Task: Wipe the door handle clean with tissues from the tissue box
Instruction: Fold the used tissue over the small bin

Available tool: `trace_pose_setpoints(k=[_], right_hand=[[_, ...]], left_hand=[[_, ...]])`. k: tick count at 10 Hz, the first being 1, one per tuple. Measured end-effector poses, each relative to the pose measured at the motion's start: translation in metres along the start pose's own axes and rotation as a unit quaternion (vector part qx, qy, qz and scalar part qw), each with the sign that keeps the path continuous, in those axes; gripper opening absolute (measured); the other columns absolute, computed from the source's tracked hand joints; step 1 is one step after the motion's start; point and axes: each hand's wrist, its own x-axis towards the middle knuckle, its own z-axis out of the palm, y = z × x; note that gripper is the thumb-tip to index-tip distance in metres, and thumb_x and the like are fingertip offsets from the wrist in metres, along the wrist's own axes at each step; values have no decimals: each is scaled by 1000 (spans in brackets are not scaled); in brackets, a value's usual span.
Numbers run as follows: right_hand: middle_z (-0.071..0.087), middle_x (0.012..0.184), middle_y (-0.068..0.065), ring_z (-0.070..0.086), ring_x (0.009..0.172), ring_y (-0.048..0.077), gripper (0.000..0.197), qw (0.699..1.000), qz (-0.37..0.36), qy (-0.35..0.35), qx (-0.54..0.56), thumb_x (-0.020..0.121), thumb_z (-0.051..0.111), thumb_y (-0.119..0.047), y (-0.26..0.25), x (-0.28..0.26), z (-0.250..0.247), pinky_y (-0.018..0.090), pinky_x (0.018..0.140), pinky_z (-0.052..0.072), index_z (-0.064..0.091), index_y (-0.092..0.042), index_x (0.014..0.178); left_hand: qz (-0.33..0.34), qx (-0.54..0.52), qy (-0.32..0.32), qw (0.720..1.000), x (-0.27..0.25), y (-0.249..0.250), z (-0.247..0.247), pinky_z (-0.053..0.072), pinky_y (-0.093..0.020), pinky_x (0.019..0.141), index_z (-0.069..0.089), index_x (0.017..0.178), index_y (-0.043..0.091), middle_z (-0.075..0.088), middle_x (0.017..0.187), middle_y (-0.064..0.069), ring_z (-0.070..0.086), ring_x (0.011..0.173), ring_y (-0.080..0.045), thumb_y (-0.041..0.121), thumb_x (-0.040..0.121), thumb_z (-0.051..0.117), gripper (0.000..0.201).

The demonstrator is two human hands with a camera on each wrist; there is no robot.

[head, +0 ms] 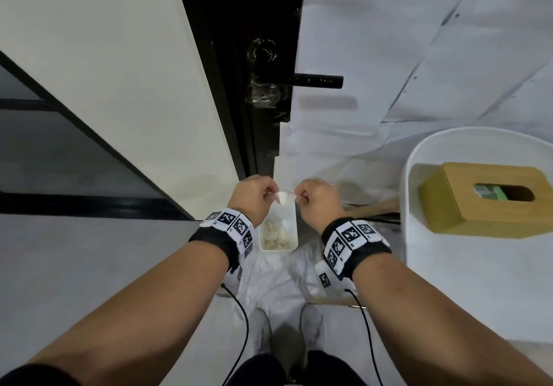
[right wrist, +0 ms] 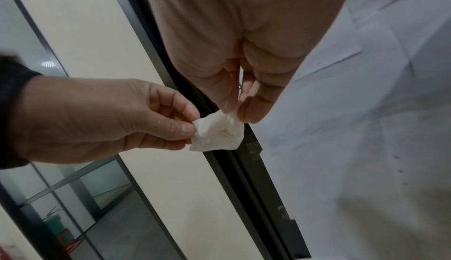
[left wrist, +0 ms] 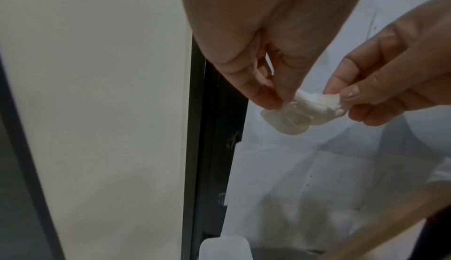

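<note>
Both hands pinch one small crumpled white tissue [head: 283, 196]: left hand [head: 254, 197] on one end, right hand [head: 318, 201] on the other. It hangs well below the black bar-shaped door handle [head: 314, 80], above a white rectangular bin [head: 291, 246]. Judged step: folding or discarding the tissue. The next move calls for raising it to the handle, whose long axis runs horizontally, free end pointing away from the black door edge. The wooden tissue box [head: 490, 198] stands to the handle's lower right.

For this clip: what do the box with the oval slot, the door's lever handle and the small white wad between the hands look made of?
Tan tissue box: apparently bamboo or light wood, matte, faint grain. Black lever door handle: probably metal, satin black; cannot confirm. Crumpled white tissue: soft thin paper, creased, pinched by the left hand and right hand.
</note>
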Motion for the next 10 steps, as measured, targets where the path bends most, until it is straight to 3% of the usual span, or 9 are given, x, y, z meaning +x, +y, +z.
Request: trace_pose_setpoints(k=[1,2,3,5,7,8,9,10], right_hand=[[62,94,14,61,82,29,17,1000,19,-16,5,80,55,-2,9,-1,24,24,76,42,69,-7,88],[62,100,15,61,90,30,21,999,29,-28,10,79,56,-1,20,0,50,24,84,42,71,-6,93],[60,105,17,60,94,30,24,998,34,-60,12,81,54,1,33,-1,72,27,90,45,70,-3,98],[56,112,17,58,100,30,30,989,40,-141,-27,85,50,0,60,-2,103,25,92,40,67,-4,108],[53,116,15,58,103,29,34,981,55,-181,-43,84,49,1,79,6,130,25,95,41,66,-6,113],[54,118,15,58,103,30,35,983,59,-171,-35,84,49,0,87,12,142,24,94,40,65,-8,114],[50,129,14,54,114,27,39,978,67,-189,-50,86,49,-2,94,15,150,22,101,35,59,-8,124],[46,136,13,49,122,24,41,976,78,-192,-66,86,50,-3,102,17,157,22,105,31,57,-8,126]], left_hand=[[-3,-7,-21,1000,1,-21,13,49,-25,81,73,88,10,61,94,-5,62,78,-19,1,82,63,15],[-13,6,-36,999,2,-44,35,39,-14,81,74,94,7,64,101,-10,62,92,-23,1,83,61,18],[-36,21,-54,998,0,-65,59,37,-14,85,74,99,8,64,106,-10,62,98,-24,3,84,60,21],[-39,52,-123,990,-6,-95,101,34,-25,107,74,101,20,58,122,-4,55,114,-18,4,86,53,30],[-56,61,-151,985,-3,-109,128,30,-16,103,71,106,19,53,127,-4,51,120,-17,4,87,53,30],[-58,83,-161,982,3,-116,136,25,-14,104,64,121,17,45,140,-3,45,128,-16,6,89,52,35],[-62,112,-205,970,4,-116,139,22,-18,109,48,138,16,20,158,-1,33,140,-18,6,93,47,46],[-90,119,-213,966,7,-118,144,23,-21,110,42,142,15,12,161,-2,27,144,-17,4,94,45,49]])
